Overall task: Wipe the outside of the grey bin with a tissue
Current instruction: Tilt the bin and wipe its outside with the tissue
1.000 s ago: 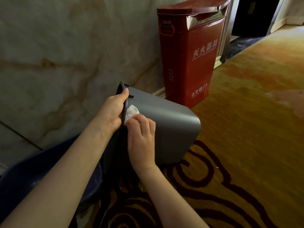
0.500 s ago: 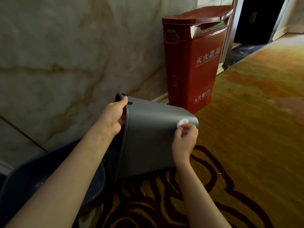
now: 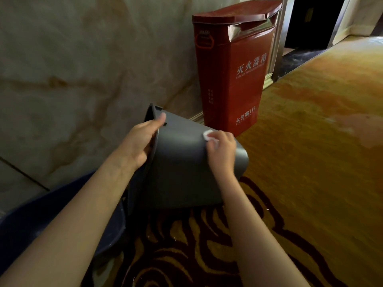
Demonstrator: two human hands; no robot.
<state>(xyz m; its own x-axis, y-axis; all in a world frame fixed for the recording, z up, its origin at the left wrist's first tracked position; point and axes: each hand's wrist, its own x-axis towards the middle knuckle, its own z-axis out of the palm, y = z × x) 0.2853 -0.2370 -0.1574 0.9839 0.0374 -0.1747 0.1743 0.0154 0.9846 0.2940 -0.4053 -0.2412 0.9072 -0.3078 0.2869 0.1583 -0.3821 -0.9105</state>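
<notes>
Two hands share the work: the left hand point(image 3: 141, 141) is clamped on the rim of the grey bin point(image 3: 186, 168), thumb on the outer wall and fingers hooked inside the mouth, while the right hand point(image 3: 221, 150) is pinched closed around a small white tissue point(image 3: 207, 135) pressed to the upper side wall, nearer the base than the rim. The bin lies tipped on its side on the carpet point(image 3: 310, 162), mouth toward the person, base pointing away.

To wipe well from here, I would keep the tissue flat under the fingertips rather than balled up, run long overlapping strokes between base and rim, and let the left hand's grip roll the bin a little after each pass so the underside and the far face come round (the wall resting on the carpet cannot be reached otherwise). The rounded base corner probably needs its own pass.

Patterned gold carpet with dark swirls gives a soft, slightly grippy bed. A marble wall point(image 3: 72, 69) runs along the left, a red fire-extinguisher box point(image 3: 234, 79) stands against it just beyond the bin, and a dark blue basin point(image 3: 41, 220) sits under the left forearm. Light is dim.
</notes>
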